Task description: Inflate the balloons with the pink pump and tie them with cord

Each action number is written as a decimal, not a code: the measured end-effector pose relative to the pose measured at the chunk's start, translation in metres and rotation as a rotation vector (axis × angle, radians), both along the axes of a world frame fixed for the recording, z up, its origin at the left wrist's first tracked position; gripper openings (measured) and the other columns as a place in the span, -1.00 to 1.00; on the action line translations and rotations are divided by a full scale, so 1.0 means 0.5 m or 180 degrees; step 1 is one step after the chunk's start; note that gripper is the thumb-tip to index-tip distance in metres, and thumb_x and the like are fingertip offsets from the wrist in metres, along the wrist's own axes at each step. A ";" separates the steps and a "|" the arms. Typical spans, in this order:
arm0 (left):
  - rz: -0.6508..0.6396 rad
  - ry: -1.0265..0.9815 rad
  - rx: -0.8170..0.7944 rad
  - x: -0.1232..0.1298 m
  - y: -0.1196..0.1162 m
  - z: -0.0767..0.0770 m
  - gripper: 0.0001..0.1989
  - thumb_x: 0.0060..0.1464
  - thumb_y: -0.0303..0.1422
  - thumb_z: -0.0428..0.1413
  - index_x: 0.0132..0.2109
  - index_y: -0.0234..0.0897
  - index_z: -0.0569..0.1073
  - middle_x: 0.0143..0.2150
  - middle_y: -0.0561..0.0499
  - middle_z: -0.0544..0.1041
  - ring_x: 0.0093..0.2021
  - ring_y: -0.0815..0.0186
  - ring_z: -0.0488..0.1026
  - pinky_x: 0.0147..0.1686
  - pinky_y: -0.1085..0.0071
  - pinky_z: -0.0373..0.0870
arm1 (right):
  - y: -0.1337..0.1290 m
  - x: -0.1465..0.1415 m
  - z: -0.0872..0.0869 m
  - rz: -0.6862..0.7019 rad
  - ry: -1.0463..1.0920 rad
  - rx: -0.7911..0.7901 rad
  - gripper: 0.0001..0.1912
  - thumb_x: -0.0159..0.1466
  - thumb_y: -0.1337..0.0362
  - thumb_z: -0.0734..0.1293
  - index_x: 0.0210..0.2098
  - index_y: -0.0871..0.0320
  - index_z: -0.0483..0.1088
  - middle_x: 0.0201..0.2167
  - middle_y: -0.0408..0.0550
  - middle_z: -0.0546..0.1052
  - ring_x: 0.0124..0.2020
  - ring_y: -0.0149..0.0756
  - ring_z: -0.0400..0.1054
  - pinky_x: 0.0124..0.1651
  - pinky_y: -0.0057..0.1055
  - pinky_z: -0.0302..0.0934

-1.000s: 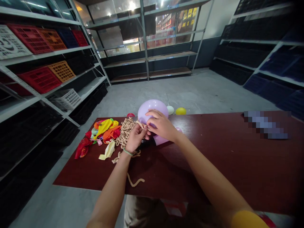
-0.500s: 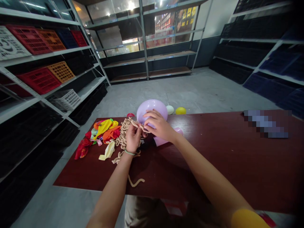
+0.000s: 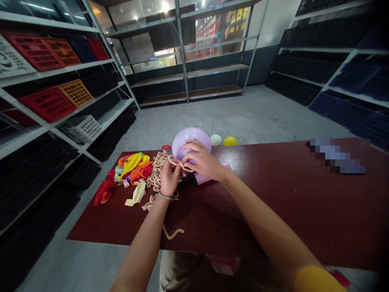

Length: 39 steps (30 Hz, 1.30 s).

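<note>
A blown-up light purple balloon (image 3: pixel 184 136) sits upright at the table's far edge, just beyond my hands. My left hand (image 3: pixel 169 178) pinches a short beige cord (image 3: pixel 186 167) between thumb and fingers, close to the balloon's underside. The fingers of my right hand (image 3: pixel 204 161) are closed on the same cord at the right, partly over the balloon. The balloon's neck is hidden by my fingers. Beside my left hand lies a heap of similar beige cords (image 3: pixel 158 168). One loose cord (image 3: pixel 174 234) rests near the front edge. Under my right wrist is a light purple tube-shaped object (image 3: pixel 203 178).
Limp coloured balloons (image 3: pixel 131 165) are piled on the left of the dark red table (image 3: pixel 273 211), with a pale yellow one (image 3: pixel 136 194) nearer me. A white balloon (image 3: pixel 215 140) and a yellow balloon (image 3: pixel 230 140) show beyond the far edge. Shelves with crates (image 3: pixel 75 92) stand left.
The view has shifted slightly. My fingers have moved a little on the cord, and more of it shows between my hands. The balloon stays in front of them.
</note>
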<state>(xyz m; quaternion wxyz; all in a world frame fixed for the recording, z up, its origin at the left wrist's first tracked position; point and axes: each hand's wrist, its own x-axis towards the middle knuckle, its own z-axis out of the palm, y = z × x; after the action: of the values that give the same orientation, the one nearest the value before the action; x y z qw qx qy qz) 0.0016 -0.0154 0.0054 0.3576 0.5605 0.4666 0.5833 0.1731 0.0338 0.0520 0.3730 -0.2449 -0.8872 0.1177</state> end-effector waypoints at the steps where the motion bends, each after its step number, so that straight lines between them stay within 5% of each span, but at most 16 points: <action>1: 0.0011 0.0045 0.0018 0.000 0.000 0.000 -0.75 0.16 -0.13 0.16 -0.22 -0.20 0.36 -0.52 0.09 0.44 -0.54 0.35 0.40 -0.45 0.40 0.36 | 0.000 0.000 0.001 -0.0013 0.0004 0.0038 -0.91 0.31 0.28 0.33 -0.29 0.07 0.49 0.08 -0.04 0.42 0.31 -0.18 0.11 0.40 0.07 -0.09; 13: 0.0484 0.0899 0.0121 -0.028 0.012 -0.003 -0.80 0.23 -0.20 0.10 -0.21 -0.24 0.45 -0.43 0.02 0.53 -0.46 0.31 0.46 -0.35 0.41 0.35 | 0.005 0.003 -0.003 -0.0458 -0.0389 0.0738 -0.85 0.23 0.41 0.24 -0.35 0.12 0.45 0.05 0.09 0.41 0.33 -0.01 0.06 0.33 0.11 0.07; 24: -0.0036 0.0085 -0.0287 -0.020 0.030 -0.007 -0.75 0.21 -0.15 0.10 -0.29 -0.24 0.32 -0.46 0.09 0.44 -0.55 0.40 0.36 -0.50 0.47 0.32 | 0.003 0.008 -0.028 -0.0984 -0.1031 0.1353 -0.81 0.29 0.20 0.31 -0.17 0.16 0.43 0.12 0.13 0.37 0.26 0.03 0.05 0.28 0.01 -0.04; 33: -0.0079 0.0276 -0.0308 -0.019 0.028 -0.006 -0.77 0.22 -0.18 0.08 -0.30 -0.24 0.34 -0.47 0.09 0.41 -0.56 0.41 0.33 -0.50 0.47 0.28 | 0.002 -0.001 -0.037 -0.1442 -0.1443 0.1510 -0.77 0.34 0.08 0.28 -0.22 0.11 0.41 -0.20 0.03 0.44 -0.10 -0.10 0.15 -0.03 -0.13 -0.05; 39: 0.0146 0.0522 -0.0298 -0.016 0.025 -0.009 -0.77 0.23 -0.18 0.05 -0.29 -0.23 0.34 -0.48 0.08 0.43 -0.56 0.38 0.35 -0.50 0.44 0.30 | 0.008 -0.002 -0.049 -0.1048 -0.1328 0.1590 -0.75 0.39 0.24 0.19 -0.37 0.11 0.41 -0.34 -0.04 0.47 -0.16 -0.17 0.16 -0.06 -0.17 -0.09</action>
<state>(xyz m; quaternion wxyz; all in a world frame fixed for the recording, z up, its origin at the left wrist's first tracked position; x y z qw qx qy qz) -0.0063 -0.0028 0.0008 0.3305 0.5782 0.5338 0.5211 0.1722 0.0376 0.0277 0.2461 -0.3045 -0.8943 -0.2167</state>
